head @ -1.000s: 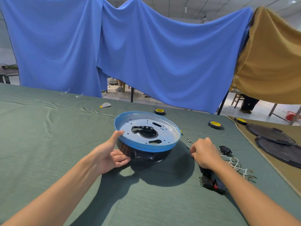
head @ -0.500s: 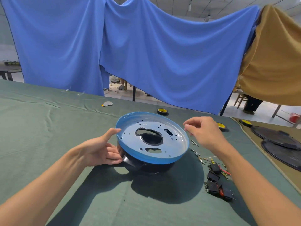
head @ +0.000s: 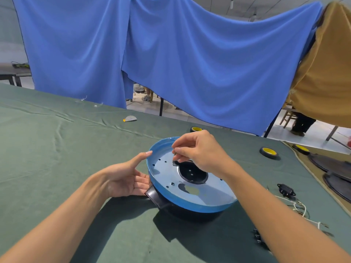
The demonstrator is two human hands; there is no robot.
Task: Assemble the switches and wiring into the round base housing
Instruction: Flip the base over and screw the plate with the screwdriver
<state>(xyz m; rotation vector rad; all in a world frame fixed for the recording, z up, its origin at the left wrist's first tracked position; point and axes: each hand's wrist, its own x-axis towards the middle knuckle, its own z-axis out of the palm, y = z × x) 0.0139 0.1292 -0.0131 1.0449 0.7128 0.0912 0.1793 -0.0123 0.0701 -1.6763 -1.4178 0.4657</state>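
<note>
The round base housing [head: 190,205] sits on the green cloth, with a blue rim, a silver plate with holes and a black body with a handle at its left. My left hand [head: 129,177] rests with straight fingers against the housing's left side, its thumb at the rim. My right hand [head: 199,152] hovers over the plate by the centre hole. It pinches a small slim part [head: 174,151] between thumb and fingertips; the part is too small to identify. A black socket [head: 285,190], white wiring [head: 300,207] and black switches [head: 258,238] lie to the right, the switches partly hidden by my right forearm.
Three yellow-and-black wheels [head: 269,152] [head: 196,129] [head: 301,149] lie beyond the housing. Black round discs [head: 332,164] rest on a brown cloth at far right. A small grey piece [head: 130,118] lies far left. Blue drapes hang behind the table.
My right hand rose from the parts on the right and now sits over the plate, pinching a small part. The housing has tipped and turned. My left hand stayed at its left side.
</note>
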